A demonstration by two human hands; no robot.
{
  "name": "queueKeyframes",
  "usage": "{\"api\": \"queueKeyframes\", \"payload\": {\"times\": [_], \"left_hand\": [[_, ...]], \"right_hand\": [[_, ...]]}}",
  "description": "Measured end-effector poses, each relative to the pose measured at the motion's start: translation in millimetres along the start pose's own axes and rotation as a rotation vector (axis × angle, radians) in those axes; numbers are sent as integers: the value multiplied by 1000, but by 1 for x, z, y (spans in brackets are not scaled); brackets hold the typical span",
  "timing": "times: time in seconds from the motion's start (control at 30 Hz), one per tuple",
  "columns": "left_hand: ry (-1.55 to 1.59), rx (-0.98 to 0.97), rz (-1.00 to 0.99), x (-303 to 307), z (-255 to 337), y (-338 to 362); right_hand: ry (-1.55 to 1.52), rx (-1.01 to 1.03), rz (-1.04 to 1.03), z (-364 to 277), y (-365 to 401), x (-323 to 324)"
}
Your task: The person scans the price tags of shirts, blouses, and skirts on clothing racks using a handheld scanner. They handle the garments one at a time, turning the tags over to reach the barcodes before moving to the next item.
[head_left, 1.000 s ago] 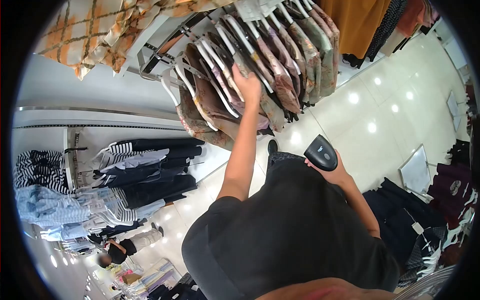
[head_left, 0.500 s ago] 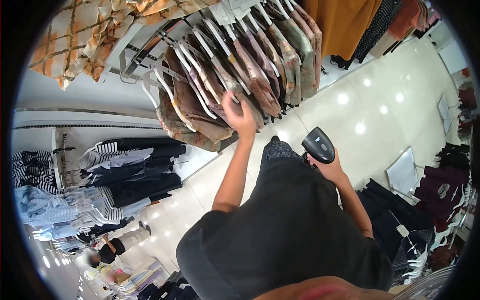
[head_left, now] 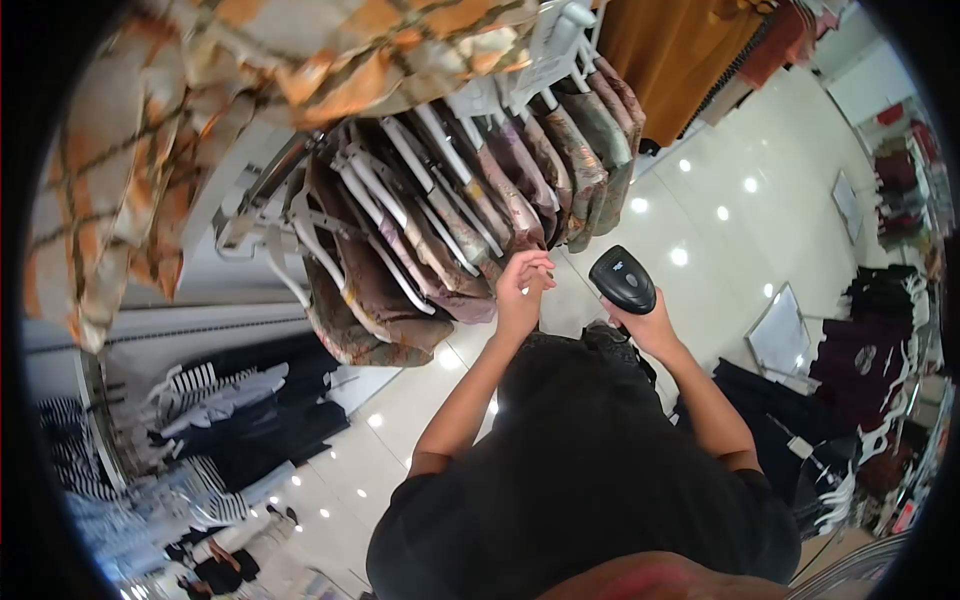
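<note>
My right hand [head_left: 648, 322] is wrapped round the grip of a black handheld barcode scanner [head_left: 622, 280], held out in front of my body. My left hand [head_left: 519, 298] is raised beside the row of hung blouses, its loosely bent fingers apart and right at the lower edge of a pinkish blouse [head_left: 508, 185]. Nothing shows in its grasp. The patterned blouses hang closely side by side on white hangers [head_left: 432, 125]. Brown and floral blouses [head_left: 375, 338] are at the near end of the row, left of my left hand.
An orange checked garment [head_left: 130, 160] hangs close at upper left. Mustard clothing [head_left: 680, 60] is beyond the row. Dark garments [head_left: 780, 430] hang at right, near a white panel [head_left: 780, 330]. Striped and navy clothes [head_left: 260, 420] are at left. A person [head_left: 225, 570] stands at lower left.
My left hand has come away from a hanger in the row and moved right and down to the blouses' edge. The view has shifted closer to the rack; the scanner stays in my right hand.
</note>
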State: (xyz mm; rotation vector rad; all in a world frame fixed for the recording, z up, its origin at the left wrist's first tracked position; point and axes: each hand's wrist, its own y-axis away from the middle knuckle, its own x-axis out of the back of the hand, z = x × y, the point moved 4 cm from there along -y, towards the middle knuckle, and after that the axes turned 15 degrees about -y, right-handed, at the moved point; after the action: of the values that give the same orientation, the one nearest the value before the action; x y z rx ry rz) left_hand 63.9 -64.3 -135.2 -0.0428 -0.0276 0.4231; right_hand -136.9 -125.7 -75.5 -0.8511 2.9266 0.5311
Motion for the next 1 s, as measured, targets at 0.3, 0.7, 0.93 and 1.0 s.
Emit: {"api": "queueKeyframes", "payload": {"times": [0.3,0.7,0.93,1.0], "left_hand": [[-62,78,-46,0,26,-32],[-178,4,-68,-184,41,-127],[-56,-62,-145,-348,55,-206],[-41,-58,-190,-384,58,-222]], "right_hand": [[-103,49,236,-27,2,73],[-260,231,403,-46,-6,268],[-399,264,431,-40,-7,388],[-362,249,436,-48,-4,412]]}}
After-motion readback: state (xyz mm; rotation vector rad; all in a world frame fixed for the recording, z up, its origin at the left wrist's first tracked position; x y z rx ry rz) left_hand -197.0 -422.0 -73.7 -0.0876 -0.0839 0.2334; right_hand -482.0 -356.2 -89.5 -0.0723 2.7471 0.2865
